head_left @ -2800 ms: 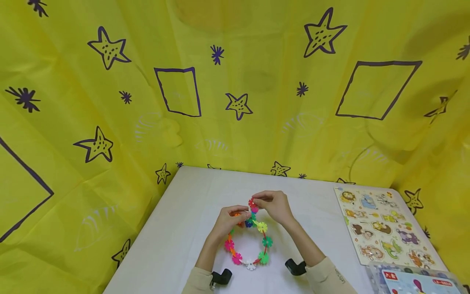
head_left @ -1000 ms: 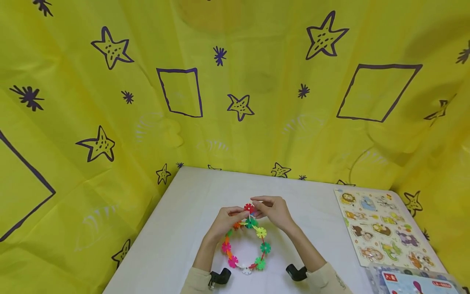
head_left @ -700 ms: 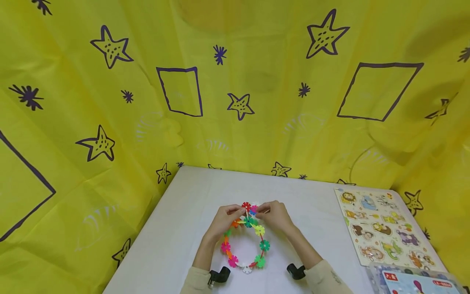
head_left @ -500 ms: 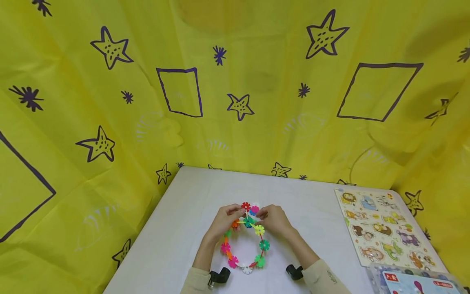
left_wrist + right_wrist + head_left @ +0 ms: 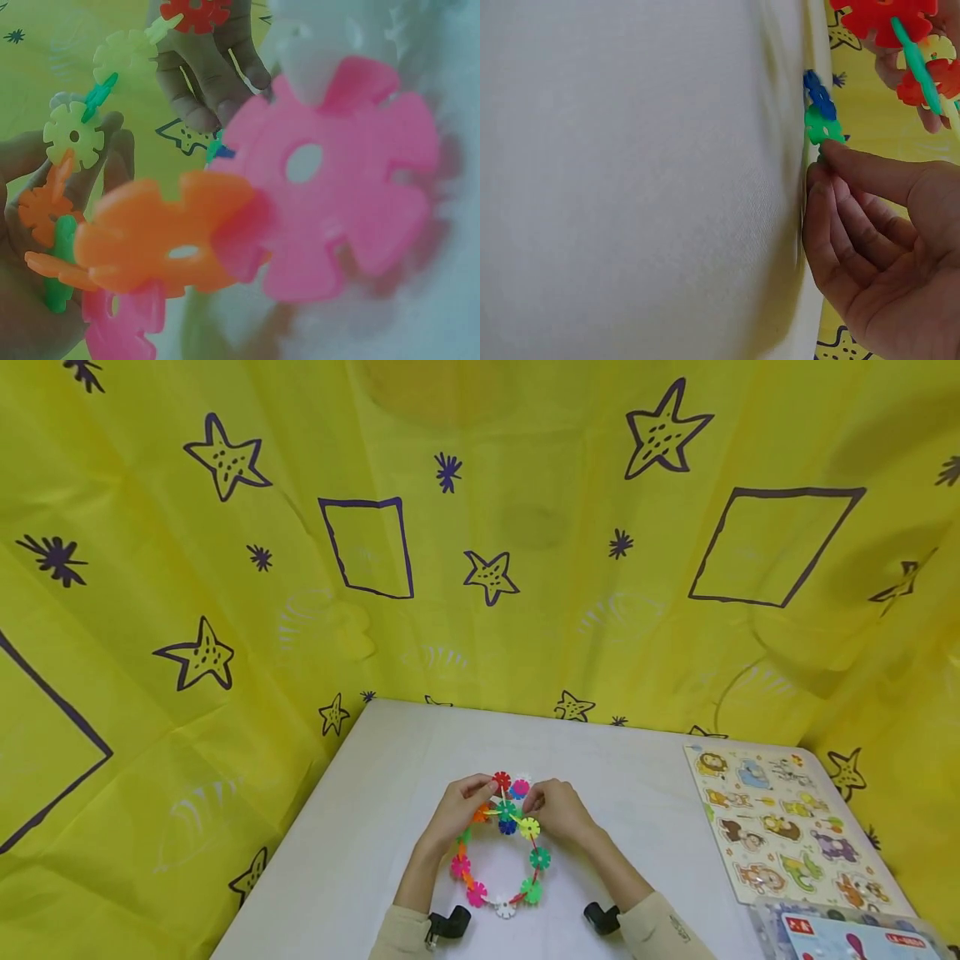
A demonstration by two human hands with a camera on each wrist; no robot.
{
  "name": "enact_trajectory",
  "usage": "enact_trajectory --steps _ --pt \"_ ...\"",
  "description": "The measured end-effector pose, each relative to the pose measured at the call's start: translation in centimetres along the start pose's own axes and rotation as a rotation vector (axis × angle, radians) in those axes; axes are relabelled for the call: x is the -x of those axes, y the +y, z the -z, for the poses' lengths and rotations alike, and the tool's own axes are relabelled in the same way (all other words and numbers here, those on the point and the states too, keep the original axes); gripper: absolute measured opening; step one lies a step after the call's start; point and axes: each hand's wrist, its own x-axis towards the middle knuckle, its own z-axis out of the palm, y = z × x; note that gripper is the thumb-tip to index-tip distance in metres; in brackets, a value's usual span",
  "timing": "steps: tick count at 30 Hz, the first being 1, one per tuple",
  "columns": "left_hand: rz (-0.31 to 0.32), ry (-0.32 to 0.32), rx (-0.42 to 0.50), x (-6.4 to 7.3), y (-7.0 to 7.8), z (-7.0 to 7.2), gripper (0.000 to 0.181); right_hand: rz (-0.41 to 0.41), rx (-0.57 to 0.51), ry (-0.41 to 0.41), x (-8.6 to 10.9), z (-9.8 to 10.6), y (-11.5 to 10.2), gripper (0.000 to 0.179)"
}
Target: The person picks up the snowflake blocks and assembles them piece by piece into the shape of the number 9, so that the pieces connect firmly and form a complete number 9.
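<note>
Interlocking plastic snowflake discs form a colourful ring [image 5: 539,858], held over the table. My left hand [image 5: 456,814] grips its upper left part near the orange and red discs; its fingers [image 5: 116,146] show behind a pale yellow disc [image 5: 73,136] in the left wrist view. At the ring's top rise a red disc [image 5: 502,780] and a pink disc [image 5: 519,789]. My right hand [image 5: 561,812] is at the upper right. In the right wrist view its thumb and fingertips pinch a small green disc [image 5: 824,126], joined to a blue disc [image 5: 820,95].
A white table [image 5: 420,752] lies beneath the hands. An animal puzzle board [image 5: 795,827] and a clear plastic box with a printed label [image 5: 855,935] are on the right. A yellow curtain [image 5: 525,635] with drawn stars surrounds the table.
My right hand has moved down from the red disc at the top to the ring's upper right. A dark blue disc shows below the green one again. The left hand has barely shifted.
</note>
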Motion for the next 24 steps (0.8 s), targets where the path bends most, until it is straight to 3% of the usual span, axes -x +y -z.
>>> enact_trajectory --steps 7,12,16,19,24 --pt "0.000 0.003 0.035 0.0 0.1 -0.1 0.030 -0.057 -0.144 0.017 0.0 0.5 0.3 0.007" --pt "0.001 0.001 0.049 -0.1 0.1 -0.2 0.031 -0.101 -0.370 0.107 -0.2 1.2 -0.1 0.006" --pt "0.006 -0.004 0.056 -0.1 0.2 -0.3 0.031 -0.057 -0.565 0.139 -0.4 1.8 -0.8 0.011" --pt "0.011 -0.001 0.056 -0.1 0.1 -0.4 0.031 -0.023 -0.654 0.139 -0.4 2.2 -1.2 0.013" --pt "0.011 -0.001 0.053 -0.2 0.1 -0.4 0.030 0.039 -0.665 0.129 -0.4 2.6 -1.6 0.017"
